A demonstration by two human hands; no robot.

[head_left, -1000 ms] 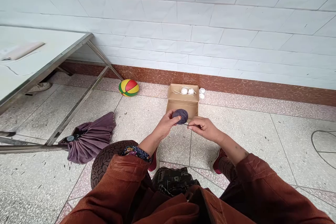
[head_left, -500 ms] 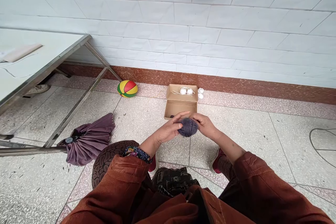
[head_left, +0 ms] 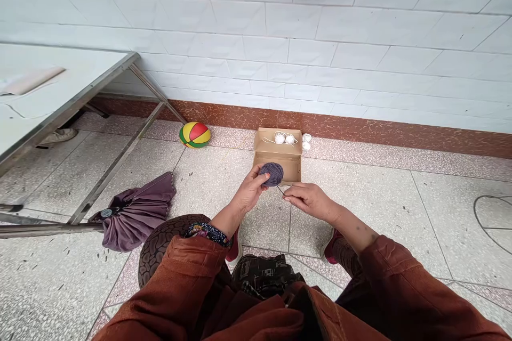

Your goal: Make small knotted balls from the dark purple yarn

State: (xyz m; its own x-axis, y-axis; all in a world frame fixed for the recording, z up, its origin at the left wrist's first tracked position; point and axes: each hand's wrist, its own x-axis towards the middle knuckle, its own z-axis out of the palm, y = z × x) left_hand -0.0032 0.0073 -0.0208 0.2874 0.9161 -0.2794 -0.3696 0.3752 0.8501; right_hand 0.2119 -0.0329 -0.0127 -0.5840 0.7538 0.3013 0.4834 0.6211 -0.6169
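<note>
My left hand [head_left: 250,190] is closed around a ball of dark purple-grey yarn [head_left: 273,173], its thumb lying across the near side. A short strand of yarn [head_left: 280,190] runs from the ball to my right hand [head_left: 310,201], whose fingers pinch its end. Just beyond the hands, an open cardboard box [head_left: 296,169] rests on the floor, partly covered by the ball. Two white yarn balls [head_left: 284,138] with loose strands lie in its raised lid part. More white balls [head_left: 306,141] sit just right of the box.
At left stands a metal-framed table [head_left: 116,72]. A red, yellow and green ball [head_left: 194,135] lies by the wall. Nearer me, a folded purple umbrella [head_left: 138,213] rests beside the table's leg. A dark wire loop [head_left: 476,213] is on the floor at right.
The yarn ball has moved left and slightly away from me in my left hand. My right hand has come off the ball, drawing a strand out towards the right.
</note>
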